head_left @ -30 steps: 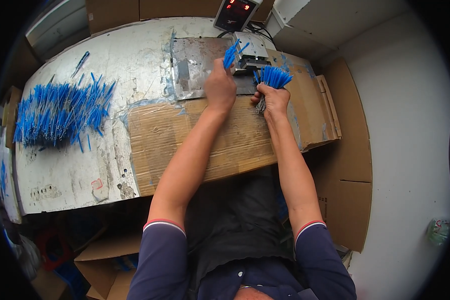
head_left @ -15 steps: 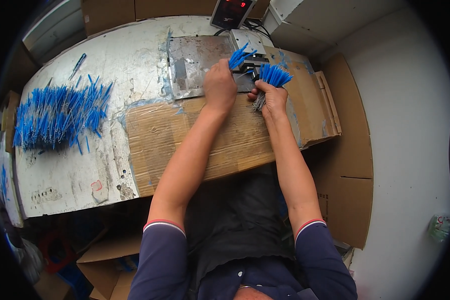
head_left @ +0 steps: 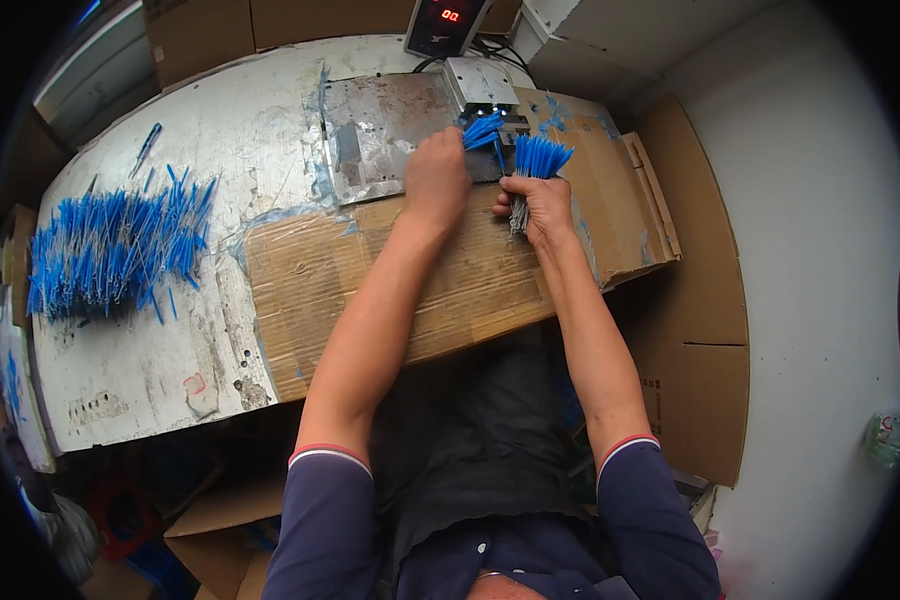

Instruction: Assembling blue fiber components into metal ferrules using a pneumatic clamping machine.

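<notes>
My left hand (head_left: 437, 180) is closed on a small bunch of thin blue-ended wire pieces (head_left: 483, 132), whose blue ends point right, close to a small metal machine (head_left: 482, 84). A thicker bundle of the same pieces (head_left: 542, 157) stands in my closed right hand (head_left: 542, 207), blue ends up and grey wire ends hanging below the fingers. Between the two hands a single blue piece (head_left: 500, 153) points down by the machine's front; whether a finger touches it I cannot tell. A large heap of blue-ended wire pieces (head_left: 115, 245) lies on the left of the table.
A metal plate (head_left: 385, 125) lies beside the machine, with flattened cardboard (head_left: 390, 285) in front of it. Behind stands a box with a red lit display (head_left: 448, 25) and cables. A pen (head_left: 148, 148) lies beyond the heap. Cardboard boxes (head_left: 695, 300) stand at the right.
The bunch in my left hand has swung from pointing up to pointing right. My right hand has tipped its bundle more upright. The display's reading has changed, and the whole view has shifted slightly.
</notes>
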The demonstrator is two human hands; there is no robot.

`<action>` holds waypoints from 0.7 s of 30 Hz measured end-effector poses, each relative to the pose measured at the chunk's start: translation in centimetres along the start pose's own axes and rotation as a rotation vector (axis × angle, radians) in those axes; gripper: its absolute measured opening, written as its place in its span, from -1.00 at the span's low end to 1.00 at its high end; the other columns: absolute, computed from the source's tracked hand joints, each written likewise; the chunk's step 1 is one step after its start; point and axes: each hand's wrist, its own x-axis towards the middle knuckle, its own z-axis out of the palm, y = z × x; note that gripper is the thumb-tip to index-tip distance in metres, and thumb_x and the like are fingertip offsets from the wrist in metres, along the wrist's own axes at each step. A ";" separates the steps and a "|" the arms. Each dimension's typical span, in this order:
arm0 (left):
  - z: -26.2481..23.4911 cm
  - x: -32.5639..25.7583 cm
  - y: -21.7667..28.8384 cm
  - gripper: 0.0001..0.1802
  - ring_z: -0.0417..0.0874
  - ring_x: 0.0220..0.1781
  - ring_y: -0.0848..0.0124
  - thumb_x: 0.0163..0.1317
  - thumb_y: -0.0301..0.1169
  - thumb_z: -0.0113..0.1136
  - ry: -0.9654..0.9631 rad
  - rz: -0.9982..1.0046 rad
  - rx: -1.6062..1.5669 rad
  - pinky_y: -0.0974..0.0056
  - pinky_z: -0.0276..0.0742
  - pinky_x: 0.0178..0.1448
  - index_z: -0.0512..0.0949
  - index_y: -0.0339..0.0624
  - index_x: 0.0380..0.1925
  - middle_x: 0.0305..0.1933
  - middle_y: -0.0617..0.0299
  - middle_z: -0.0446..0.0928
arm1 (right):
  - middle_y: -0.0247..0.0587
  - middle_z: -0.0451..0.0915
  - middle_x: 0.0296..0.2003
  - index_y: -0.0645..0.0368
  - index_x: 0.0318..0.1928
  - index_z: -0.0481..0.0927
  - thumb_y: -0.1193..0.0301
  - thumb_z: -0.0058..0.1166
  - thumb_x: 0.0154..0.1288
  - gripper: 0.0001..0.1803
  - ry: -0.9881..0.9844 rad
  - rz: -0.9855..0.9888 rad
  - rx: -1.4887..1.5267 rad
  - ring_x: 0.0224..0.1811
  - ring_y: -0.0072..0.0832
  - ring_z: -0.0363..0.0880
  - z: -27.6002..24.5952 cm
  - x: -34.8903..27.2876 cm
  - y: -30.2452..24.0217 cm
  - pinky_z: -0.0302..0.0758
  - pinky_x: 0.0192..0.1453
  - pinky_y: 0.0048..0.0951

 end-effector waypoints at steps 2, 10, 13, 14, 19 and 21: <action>0.1 0.1 0.2 -0.89 0.67 -0.18 -0.01 0.23 -0.56 0.07 -0.028 0.022 0.041 -0.02 0.59 -0.08 0.51 -0.23 -0.24 -0.29 -0.04 0.61 | -0.09 0.62 -0.52 0.42 -0.39 0.61 0.68 0.28 0.12 -0.92 0.002 0.003 -0.019 -0.56 -0.36 0.66 -0.3 0.3 0.1 0.72 -0.53 -0.35; 0.7 0.0 -0.4 -0.87 0.70 -0.16 0.00 0.21 -0.56 0.07 -0.076 0.007 0.151 0.00 0.61 -0.10 0.52 -0.21 -0.23 -0.25 -0.02 0.62 | 0.00 0.59 -0.54 0.45 -0.43 0.58 0.71 0.18 0.14 -0.95 0.057 0.052 0.004 -0.61 -0.26 0.64 1.2 0.0 -0.3 0.68 -0.58 -0.28; 0.4 0.2 -0.4 -0.88 0.70 -0.20 -0.04 0.27 -0.54 0.08 0.010 -0.099 0.156 -0.05 0.59 -0.15 0.50 -0.20 -0.20 -0.26 -0.03 0.63 | 0.05 0.59 -0.54 0.46 -0.46 0.55 0.75 0.16 0.13 -0.93 0.087 0.067 -0.005 -0.62 -0.21 0.64 1.5 0.6 -0.9 0.68 -0.59 -0.25; 0.4 0.1 -0.2 -0.88 0.70 -0.20 -0.04 0.27 -0.54 0.08 -0.004 -0.094 0.157 -0.05 0.59 -0.15 0.50 -0.20 -0.20 -0.26 -0.03 0.63 | 0.05 0.59 -0.54 0.46 -0.46 0.55 0.75 0.16 0.13 -0.93 0.096 0.074 0.004 -0.62 -0.21 0.64 1.6 0.7 -0.9 0.68 -0.59 -0.25; 0.4 0.5 -0.6 -0.88 0.69 -0.24 -0.12 0.35 -0.46 0.15 0.143 -0.191 0.039 -0.13 0.52 -0.16 0.50 -0.25 -0.17 -0.28 -0.07 0.65 | 0.11 0.59 -0.52 0.49 -0.47 0.54 0.80 0.16 0.08 -0.93 0.132 0.060 -0.032 -0.61 -0.18 0.65 2.2 1.5 -1.0 0.69 -0.59 -0.21; 0.4 0.3 -0.7 -0.87 0.69 -0.23 -0.12 0.35 -0.46 0.15 0.149 -0.188 0.021 -0.13 0.52 -0.16 0.50 -0.25 -0.16 -0.28 -0.08 0.65 | 0.11 0.59 -0.52 0.49 -0.47 0.54 0.80 0.15 0.07 -0.93 0.143 0.065 -0.031 -0.61 -0.17 0.65 2.4 1.8 -1.0 0.69 -0.60 -0.21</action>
